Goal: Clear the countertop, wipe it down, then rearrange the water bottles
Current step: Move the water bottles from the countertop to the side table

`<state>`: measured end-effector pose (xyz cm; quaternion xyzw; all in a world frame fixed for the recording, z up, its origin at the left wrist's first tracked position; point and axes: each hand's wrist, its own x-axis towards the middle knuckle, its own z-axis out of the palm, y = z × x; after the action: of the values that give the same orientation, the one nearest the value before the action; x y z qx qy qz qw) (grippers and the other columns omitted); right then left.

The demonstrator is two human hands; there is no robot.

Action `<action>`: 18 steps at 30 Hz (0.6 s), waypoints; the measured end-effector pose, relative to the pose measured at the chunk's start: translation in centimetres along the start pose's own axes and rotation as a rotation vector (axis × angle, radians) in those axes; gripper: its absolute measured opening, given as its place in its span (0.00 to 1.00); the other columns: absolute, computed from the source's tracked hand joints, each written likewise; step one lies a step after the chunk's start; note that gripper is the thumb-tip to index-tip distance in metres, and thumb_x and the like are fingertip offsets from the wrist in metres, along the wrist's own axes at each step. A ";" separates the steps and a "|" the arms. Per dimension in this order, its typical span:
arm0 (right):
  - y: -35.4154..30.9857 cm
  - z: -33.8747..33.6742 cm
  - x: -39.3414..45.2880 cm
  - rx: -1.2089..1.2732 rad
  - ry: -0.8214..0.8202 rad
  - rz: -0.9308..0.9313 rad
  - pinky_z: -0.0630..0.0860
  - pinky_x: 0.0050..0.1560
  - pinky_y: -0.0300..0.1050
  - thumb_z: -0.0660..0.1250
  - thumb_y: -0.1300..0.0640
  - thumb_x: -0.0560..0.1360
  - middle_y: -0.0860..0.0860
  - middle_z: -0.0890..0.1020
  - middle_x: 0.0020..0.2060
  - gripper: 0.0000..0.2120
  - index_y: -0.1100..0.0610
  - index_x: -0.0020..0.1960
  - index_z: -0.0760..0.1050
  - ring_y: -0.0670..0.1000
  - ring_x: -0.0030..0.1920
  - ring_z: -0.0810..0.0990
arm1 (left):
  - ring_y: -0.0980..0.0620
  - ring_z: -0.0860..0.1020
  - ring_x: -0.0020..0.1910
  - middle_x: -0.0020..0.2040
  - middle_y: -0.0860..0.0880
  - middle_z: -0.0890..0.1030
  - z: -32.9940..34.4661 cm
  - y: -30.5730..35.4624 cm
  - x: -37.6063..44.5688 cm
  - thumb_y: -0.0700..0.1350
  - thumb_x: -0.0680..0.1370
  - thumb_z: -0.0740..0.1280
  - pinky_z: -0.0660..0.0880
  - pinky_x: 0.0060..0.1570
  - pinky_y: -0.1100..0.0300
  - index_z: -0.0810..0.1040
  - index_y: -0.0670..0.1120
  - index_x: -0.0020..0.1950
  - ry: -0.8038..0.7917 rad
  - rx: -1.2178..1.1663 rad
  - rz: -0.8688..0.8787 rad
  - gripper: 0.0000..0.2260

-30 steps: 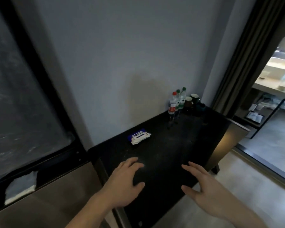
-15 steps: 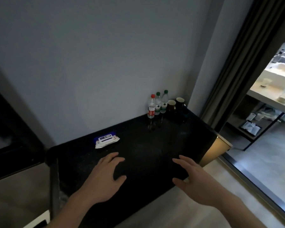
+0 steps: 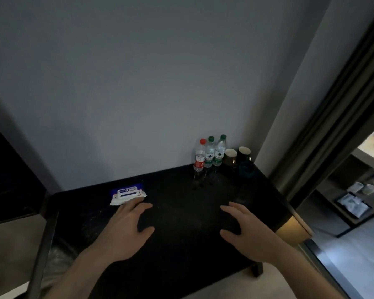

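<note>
The left hand (image 3: 125,229) is hovering over the near left part of the black desk (image 3: 181,244), fingers extended and loosely spread, grasping nothing; its fingertips are lying just at the near edge of the wipes pack (image 3: 127,193), and contact cannot be determined. The right hand (image 3: 246,231) is hovering over the near right part of the desk, fingers likewise extended and released, grasping nothing. The wipes pack is lying flat near the wall at the back left. The three water bottles are standing upright in a tight row at the back right against the wall, well apart from both hands: a red-capped bottle (image 3: 200,157) and two green-capped bottles (image 3: 214,154). Two mugs (image 3: 236,157) are standing just beside the bottles, toward the corner.
</note>
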<state>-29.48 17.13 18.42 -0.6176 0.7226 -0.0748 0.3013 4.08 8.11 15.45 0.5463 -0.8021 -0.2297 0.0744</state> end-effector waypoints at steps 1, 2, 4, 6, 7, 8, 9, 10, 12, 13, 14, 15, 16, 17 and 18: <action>0.7 -0.6 0.5 0.000 -0.001 0.001 0.60 0.80 0.51 0.68 0.39 0.79 0.40 0.52 0.82 0.35 0.36 0.81 0.56 0.50 0.81 0.58 | 0.56 0.57 0.79 0.81 0.58 0.56 0.2 0.7 1.3 0.59 0.79 0.68 0.57 0.77 0.58 0.62 0.60 0.79 -0.010 -0.010 0.011 0.29; 1.5 -1.1 1.0 -0.004 0.003 0.011 0.60 0.80 0.51 0.68 0.39 0.79 0.40 0.52 0.82 0.35 0.36 0.81 0.56 0.49 0.81 0.58 | 0.56 0.57 0.79 0.81 0.58 0.56 0.5 1.4 2.7 0.59 0.79 0.68 0.57 0.77 0.58 0.62 0.59 0.79 -0.022 -0.017 0.023 0.29; 3.1 -2.2 2.2 -0.033 0.030 0.046 0.61 0.80 0.50 0.68 0.40 0.79 0.41 0.53 0.82 0.34 0.37 0.81 0.56 0.49 0.80 0.60 | 0.55 0.58 0.79 0.81 0.57 0.56 1.2 2.8 5.5 0.58 0.79 0.69 0.59 0.78 0.56 0.63 0.58 0.79 -0.044 -0.023 0.058 0.29; 4.3 -3.1 3.3 -0.059 0.038 0.080 0.63 0.79 0.48 0.68 0.40 0.79 0.42 0.54 0.82 0.34 0.38 0.81 0.56 0.50 0.79 0.61 | 0.54 0.60 0.78 0.81 0.56 0.57 1.7 4.3 7.6 0.57 0.79 0.69 0.61 0.78 0.55 0.64 0.58 0.78 -0.067 -0.025 0.073 0.29; 4.7 -3.5 4.0 -0.052 0.038 0.073 0.63 0.78 0.48 0.67 0.40 0.80 0.43 0.53 0.82 0.34 0.39 0.81 0.56 0.50 0.79 0.62 | 0.53 0.60 0.78 0.81 0.56 0.57 1.9 5.0 8.7 0.57 0.79 0.69 0.62 0.77 0.54 0.64 0.58 0.78 -0.067 -0.038 0.081 0.29; 5.1 -3.9 4.9 -0.054 0.036 0.056 0.63 0.78 0.47 0.67 0.40 0.80 0.43 0.53 0.82 0.34 0.39 0.81 0.56 0.49 0.79 0.62 | 0.53 0.60 0.78 0.81 0.57 0.56 2.2 5.6 9.8 0.57 0.79 0.69 0.62 0.77 0.53 0.64 0.58 0.78 -0.073 -0.043 0.089 0.29; 5.4 -4.3 5.8 -0.062 0.035 0.042 0.63 0.79 0.47 0.67 0.40 0.80 0.43 0.54 0.82 0.34 0.40 0.81 0.57 0.49 0.79 0.62 | 0.53 0.60 0.78 0.81 0.57 0.56 2.4 6.2 10.9 0.57 0.79 0.69 0.62 0.77 0.52 0.64 0.58 0.79 -0.080 -0.043 0.094 0.29; 5.7 -4.7 6.8 -0.070 0.037 0.032 0.63 0.79 0.48 0.67 0.40 0.80 0.43 0.54 0.82 0.34 0.40 0.81 0.57 0.50 0.79 0.62 | 0.52 0.59 0.79 0.81 0.57 0.55 2.5 6.6 11.9 0.57 0.79 0.69 0.63 0.77 0.51 0.63 0.58 0.79 -0.087 -0.039 0.093 0.29; 6.7 -5.5 9.1 -0.071 0.028 0.018 0.64 0.79 0.49 0.67 0.40 0.80 0.43 0.54 0.82 0.34 0.41 0.81 0.57 0.50 0.79 0.62 | 0.51 0.60 0.79 0.82 0.56 0.54 2.8 7.4 13.9 0.57 0.79 0.69 0.63 0.77 0.49 0.62 0.57 0.79 -0.103 -0.021 0.079 0.30; 7.2 -5.8 10.2 -0.069 0.022 0.009 0.64 0.78 0.49 0.68 0.41 0.80 0.43 0.54 0.82 0.34 0.41 0.81 0.57 0.50 0.79 0.62 | 0.51 0.60 0.78 0.82 0.55 0.53 3.0 7.7 14.9 0.57 0.79 0.69 0.64 0.77 0.49 0.62 0.57 0.80 -0.110 -0.016 0.070 0.30; 7.7 -6.2 11.5 -0.070 0.014 -0.004 0.63 0.79 0.48 0.68 0.41 0.80 0.43 0.54 0.81 0.34 0.41 0.81 0.58 0.50 0.79 0.62 | 0.50 0.60 0.78 0.82 0.55 0.53 3.2 8.0 16.0 0.57 0.79 0.69 0.64 0.77 0.49 0.62 0.57 0.80 -0.113 -0.016 0.061 0.31; 8.2 -6.6 12.9 -0.073 0.004 -0.019 0.62 0.79 0.47 0.68 0.41 0.80 0.44 0.55 0.81 0.34 0.42 0.81 0.58 0.50 0.79 0.62 | 0.50 0.61 0.78 0.82 0.55 0.53 3.5 8.3 17.0 0.56 0.79 0.69 0.64 0.76 0.50 0.62 0.57 0.80 -0.112 -0.018 0.051 0.31; 8.6 -7.0 14.3 -0.078 -0.005 -0.035 0.62 0.79 0.46 0.68 0.42 0.80 0.44 0.55 0.81 0.34 0.42 0.81 0.59 0.50 0.79 0.62 | 0.50 0.61 0.78 0.82 0.55 0.53 3.8 8.5 18.1 0.56 0.79 0.69 0.64 0.76 0.50 0.61 0.57 0.80 -0.112 -0.022 0.038 0.31; 9.0 -7.5 15.7 -0.078 -0.011 -0.052 0.61 0.79 0.45 0.69 0.43 0.80 0.44 0.56 0.81 0.34 0.43 0.81 0.59 0.50 0.79 0.62 | 0.50 0.61 0.78 0.82 0.55 0.52 4.0 8.9 19.2 0.56 0.79 0.69 0.64 0.76 0.50 0.61 0.56 0.80 -0.113 -0.026 0.022 0.31; 9.5 -7.9 17.1 -0.073 -0.017 -0.068 0.61 0.78 0.44 0.69 0.43 0.80 0.45 0.57 0.81 0.34 0.44 0.81 0.60 0.49 0.78 0.63 | 0.50 0.61 0.78 0.82 0.55 0.52 4.3 9.2 20.3 0.56 0.79 0.69 0.65 0.76 0.51 0.61 0.56 0.80 -0.117 -0.033 0.008 0.31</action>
<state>-42.65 1.15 14.42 -0.6532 0.7006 -0.0532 0.2821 -13.23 -6.41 13.10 0.5273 -0.8033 -0.2743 0.0376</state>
